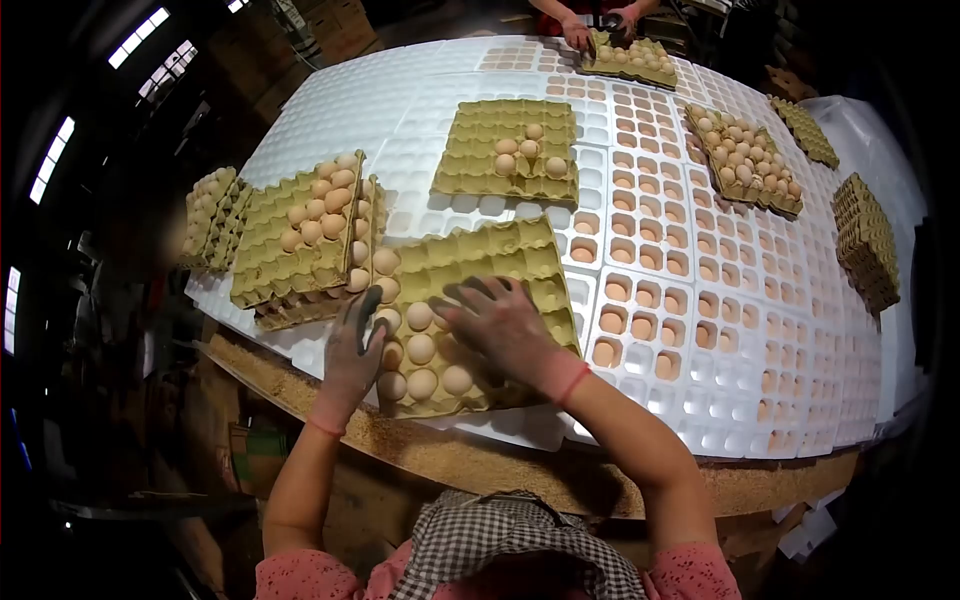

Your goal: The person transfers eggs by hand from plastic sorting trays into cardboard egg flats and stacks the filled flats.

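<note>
A yellow-green pulp egg tray [500, 255] lies before me, with eggs along its left side and rows of bare cups on the right. My left hand [350, 365], in a thin grey glove, is at the tray's left edge, thumb and fingers around an egg [388, 320]. My right hand [507, 330], gloved too, reaches palm down over the middle of the tray. Its fingers are spread, their tips beside another egg [420, 316]; whatever lies under the palm is hidden. Two eggs [422, 384] [457, 380] sit in the near rows.
Left stands a stack of egg trays [275, 240], eggs on top. Another tray [470, 130] with several eggs lies ahead. White foam sheets [640, 385] with egg-filled pockets cover the table. A fuller tray [740, 160] and stacked trays [865, 240] are right. Another person's hands [577, 33] work opposite.
</note>
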A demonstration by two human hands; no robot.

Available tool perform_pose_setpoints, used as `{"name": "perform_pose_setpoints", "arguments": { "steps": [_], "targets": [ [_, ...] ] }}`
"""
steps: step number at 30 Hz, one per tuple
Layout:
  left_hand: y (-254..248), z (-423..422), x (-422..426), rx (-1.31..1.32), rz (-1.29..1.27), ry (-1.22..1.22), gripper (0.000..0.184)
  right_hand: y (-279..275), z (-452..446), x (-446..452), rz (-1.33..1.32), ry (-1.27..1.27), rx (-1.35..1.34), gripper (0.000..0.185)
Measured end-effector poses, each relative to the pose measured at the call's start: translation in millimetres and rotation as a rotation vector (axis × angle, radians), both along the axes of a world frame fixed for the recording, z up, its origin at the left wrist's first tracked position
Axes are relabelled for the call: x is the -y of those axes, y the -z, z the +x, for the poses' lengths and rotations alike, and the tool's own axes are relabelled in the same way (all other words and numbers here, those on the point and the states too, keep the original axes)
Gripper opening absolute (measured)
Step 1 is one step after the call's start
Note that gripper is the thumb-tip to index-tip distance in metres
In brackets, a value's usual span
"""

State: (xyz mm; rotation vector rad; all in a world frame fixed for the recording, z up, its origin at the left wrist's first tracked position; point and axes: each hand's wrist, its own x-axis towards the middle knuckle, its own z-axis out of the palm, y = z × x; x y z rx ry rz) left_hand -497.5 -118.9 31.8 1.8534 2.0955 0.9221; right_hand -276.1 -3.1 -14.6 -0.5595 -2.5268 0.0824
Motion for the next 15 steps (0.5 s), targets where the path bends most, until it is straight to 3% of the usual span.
{"name": "perform_pose_setpoints", "arguments": {
  "steps": [1, 3, 4, 5, 7, 9, 10, 11, 12, 14, 15],
  "targets": [
    [5.3, -6.1, -3.5, -0.096, -0.025, 0.067, 0.051, 9.9, -19.6, -5.7, 0.006, 0.001, 0.01, 0.044],
    [12.1, -11.6, -16.4, -0.426, -0.15, 0.244, 0.048, 14.7, -45.2, -21.8, -0.183, -0.038, 0.334, 0.043],
    [16.3, -14.5, -23.3, -0.648, -0.144, 0.329, 0.047, -5.0, -39.4, -29.9, -0.372, -0.076, 0.364, 0.041],
    [17.7, -18.7, -29.8, -0.633, -0.137, 0.333, 0.047, -14.2, -30.1, -36.1, -0.37, -0.068, 0.379, 0.041],
    [13.3, -22.9, -42.8, -0.577, -0.297, 0.428, 0.051, -21.7, -11.9, -41.3, -1.225, -0.22, -0.338, 0.041],
    [10.5, -24.3, -44.3, -0.54, -0.333, 0.45, 0.054, -17.7, -10.4, -37.8, -1.503, -0.22, -0.998, 0.04],
    [12.6, -27.0, -43.2, -0.536, -0.297, 0.444, 0.053, -19.9, -3.8, -37.9, -0.992, -0.123, -0.72, 0.04],
    [14.3, -29.9, -42.0, -0.535, -0.263, 0.436, 0.053, -20.6, -4.0, -35.6, -0.989, -0.121, -0.712, 0.04],
    [18.8, -35.3, -40.1, -0.533, -0.261, 0.439, 0.053, -28.9, -6.0, -28.6, -0.827, -0.059, -0.35, 0.04],
    [30.1, -48.1, -36.2, 0.905, -0.058, 0.232, 0.049, -31.2, -19.6, 0.8, -0.478, 0.09, 0.302, 0.046],
    [11.7, -47.7, -31.3, 1.075, -0.072, 0.168, 0.044, -26.2, -26.6, 6.4, -0.49, 0.039, 0.608, 0.051]
  ]
}}
